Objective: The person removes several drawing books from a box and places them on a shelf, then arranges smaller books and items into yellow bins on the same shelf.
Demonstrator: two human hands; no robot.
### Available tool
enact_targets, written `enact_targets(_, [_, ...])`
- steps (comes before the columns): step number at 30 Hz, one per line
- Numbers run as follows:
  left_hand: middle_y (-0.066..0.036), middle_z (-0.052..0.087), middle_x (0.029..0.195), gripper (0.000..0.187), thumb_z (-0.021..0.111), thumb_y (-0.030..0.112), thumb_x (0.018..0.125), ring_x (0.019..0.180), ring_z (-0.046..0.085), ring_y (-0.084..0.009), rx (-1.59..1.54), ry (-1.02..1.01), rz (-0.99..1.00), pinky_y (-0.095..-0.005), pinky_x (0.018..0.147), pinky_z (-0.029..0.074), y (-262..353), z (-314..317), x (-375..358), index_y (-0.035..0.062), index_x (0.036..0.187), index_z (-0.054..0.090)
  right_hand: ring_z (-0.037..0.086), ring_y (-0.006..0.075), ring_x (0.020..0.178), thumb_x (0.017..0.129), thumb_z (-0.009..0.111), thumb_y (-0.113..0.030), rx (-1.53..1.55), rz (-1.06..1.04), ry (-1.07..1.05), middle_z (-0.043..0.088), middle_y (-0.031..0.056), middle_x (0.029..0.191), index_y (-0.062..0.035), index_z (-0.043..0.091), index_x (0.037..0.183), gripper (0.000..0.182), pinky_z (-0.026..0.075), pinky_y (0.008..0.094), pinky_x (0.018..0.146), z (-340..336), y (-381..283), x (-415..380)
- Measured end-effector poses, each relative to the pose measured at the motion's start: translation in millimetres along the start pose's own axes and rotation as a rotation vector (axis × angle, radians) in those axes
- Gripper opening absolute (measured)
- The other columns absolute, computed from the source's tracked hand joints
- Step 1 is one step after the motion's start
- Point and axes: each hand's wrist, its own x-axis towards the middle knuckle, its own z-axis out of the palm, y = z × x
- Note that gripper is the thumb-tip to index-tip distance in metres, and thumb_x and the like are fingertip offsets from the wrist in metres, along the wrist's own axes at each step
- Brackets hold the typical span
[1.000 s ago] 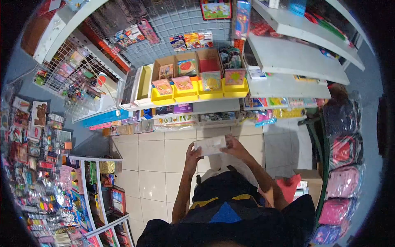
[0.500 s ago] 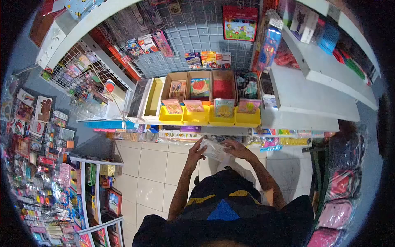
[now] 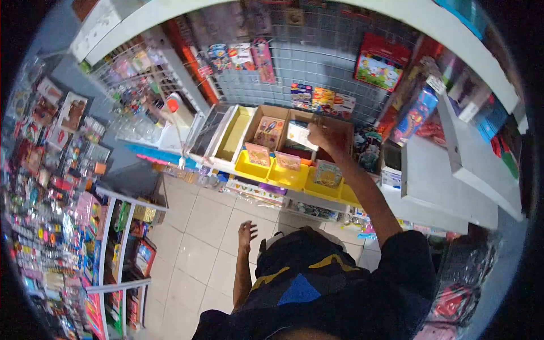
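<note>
My right hand (image 3: 322, 137) reaches over a row of cardboard boxes on the shelf. Its fingers grip the edge of a flat white card or booklet (image 3: 298, 134), tilted up in the second cardboard box (image 3: 293, 111). To the left, another cardboard box (image 3: 256, 112) holds printed booklets (image 3: 270, 131); a reddish box interior (image 3: 338, 131) lies partly behind my right hand. My left hand (image 3: 247, 235) hangs low over the tiled floor with its fingers apart and nothing in them.
Yellow bins (image 3: 288, 177) with small cards line the shelf front. White shelves (image 3: 430, 170) jut out at right. A wire grid wall (image 3: 317, 62) with hanging packs stands behind. On the left are a rack (image 3: 122, 241) and many small goods over tiled floor (image 3: 198, 238).
Both hands held a clear plastic bag, which I no longer see. My right hand has gone up to the boxes and grips a white card; my left hand has dropped down and left, empty.
</note>
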Motion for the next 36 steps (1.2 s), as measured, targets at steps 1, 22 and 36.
enact_targets(1, [-0.009,0.064,0.098,0.038,0.050,0.039,0.093,0.082,0.061,-0.0179,0.138,0.059,-0.061,-0.0318,0.068,0.051,-34.4,-23.4,-0.2,0.0091,0.116,0.051,0.059,0.0228,0.081,0.077,0.061,-0.005,0.158,-0.083,0.056,0.061,0.0055,0.085,-0.0024,0.059,0.093,0.017,0.048,0.0337,0.075,-18.6,-18.0,-8.3])
enact_targets(22, [-0.010,0.062,0.094,0.038,0.059,0.037,0.087,0.077,0.060,-0.0198,0.017,0.386,-0.376,-0.0363,0.061,0.054,-217.7,-75.2,-147.8,0.0097,0.113,0.054,0.062,0.0263,0.077,0.078,0.056,-0.010,-0.149,0.060,-0.308,0.062,0.0124,0.084,-0.0028,0.059,0.103,0.027,0.050,0.0374,0.069,213.3,124.9,79.8])
enact_targets(36, [-0.008,0.062,0.099,0.038,0.059,0.036,0.088,0.079,0.060,-0.0188,0.166,0.271,-0.481,-0.0357,0.063,0.053,-194.6,-114.8,-186.1,0.0090,0.114,0.054,0.059,0.0314,0.100,0.079,0.054,-0.011,-0.200,-0.078,-0.639,0.060,0.0182,0.112,-0.0067,0.055,0.121,0.042,0.047,0.0407,0.084,197.8,128.2,94.3])
